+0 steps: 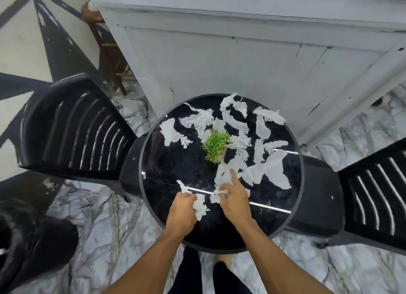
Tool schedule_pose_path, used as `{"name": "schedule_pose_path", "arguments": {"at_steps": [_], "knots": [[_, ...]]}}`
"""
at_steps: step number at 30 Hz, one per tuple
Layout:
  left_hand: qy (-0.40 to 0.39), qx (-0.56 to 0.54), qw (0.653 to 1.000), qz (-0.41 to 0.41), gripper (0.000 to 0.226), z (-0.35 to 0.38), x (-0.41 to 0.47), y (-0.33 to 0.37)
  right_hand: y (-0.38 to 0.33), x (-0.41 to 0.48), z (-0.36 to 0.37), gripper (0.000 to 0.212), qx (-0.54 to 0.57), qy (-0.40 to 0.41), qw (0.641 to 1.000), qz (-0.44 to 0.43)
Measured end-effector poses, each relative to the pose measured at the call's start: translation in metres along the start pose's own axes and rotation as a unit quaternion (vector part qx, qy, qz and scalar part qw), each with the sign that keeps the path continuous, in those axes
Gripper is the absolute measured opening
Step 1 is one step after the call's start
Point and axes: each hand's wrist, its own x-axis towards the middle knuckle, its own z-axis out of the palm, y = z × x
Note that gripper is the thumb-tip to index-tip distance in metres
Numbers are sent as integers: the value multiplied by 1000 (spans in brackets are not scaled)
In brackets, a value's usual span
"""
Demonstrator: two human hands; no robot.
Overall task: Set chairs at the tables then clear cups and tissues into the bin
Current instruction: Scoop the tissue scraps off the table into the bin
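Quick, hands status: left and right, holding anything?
Left hand: gripping a wad of torn tissue.
Right hand: pinching a tissue scrap, index finger extended.

The light is even and soft, moderately bright, with only faint shadows. The glossy black bench mirrors thin bright streaks, one across its near part and one at its right edge. The slats of the left chair and the right chair carry white glints. The tissue scraps look almost blown-out white. Wide-angle distortion bows the grey cabinet and tilts both chairs outward. The lower left corner of the view is smeared with blur, while the centre is fairly sharp.
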Motion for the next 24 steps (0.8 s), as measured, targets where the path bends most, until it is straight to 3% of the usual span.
{"name": "schedule_pose_path", "arguments": {"at_steps": [2,5,9,12,15,18,21,24], "knots": [[5,-7,1000,-18,32,-6,0,2,2,5,2,15,11,-10,1000,4],[52,-56,997,-25,22,-22,3,11,4,-3,6,15,50,45,998,-15],[180,-99,978,46,32,-33,18,29,13,-29,9,17,90,88,992,-21],[186,-129,966,122,32,-36,33,59,27,-42,1,28,99,100,990,3],[117,-130,968,182,36,-28,42,90,43,-51,-13,39,103,96,989,39],[-32,-67,987,139,58,-16,54,109,59,-59,-24,40,29,94,993,57],[-118,24,987,107,73,-3,67,104,74,-67,-32,34,-27,93,989,115],[-144,26,986,77,44,3,67,96,83,-66,-36,29,-34,105,981,157]]}}
